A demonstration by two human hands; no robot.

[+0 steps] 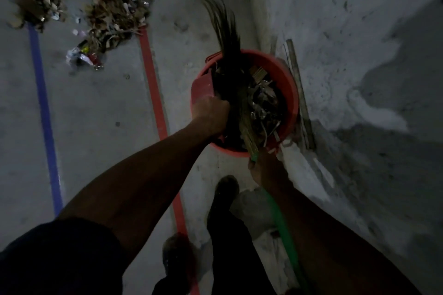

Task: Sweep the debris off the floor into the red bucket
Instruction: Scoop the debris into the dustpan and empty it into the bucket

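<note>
The red bucket [287, 84] stands on the concrete floor by the wall, holding scraps and dry leaves. A straw broom [227, 45] with a green handle lies across the bucket's mouth, bristles pointing away from me. My right hand [261, 167] grips the green handle just below the bucket. My left hand [211, 115] grips a red dustpan [203, 86] tilted at the bucket's left rim; the broom hides most of the pan. A pile of debris [112, 14] lies on the floor at the upper left, and a smaller pile [38, 9] sits left of it.
A blue line [40, 88] and a red line [153, 84] run along the floor. Wooden sticks [299, 93] lean in the corner right of the bucket, against the rough wall [359, 31]. My feet [225, 189] stand just below the bucket.
</note>
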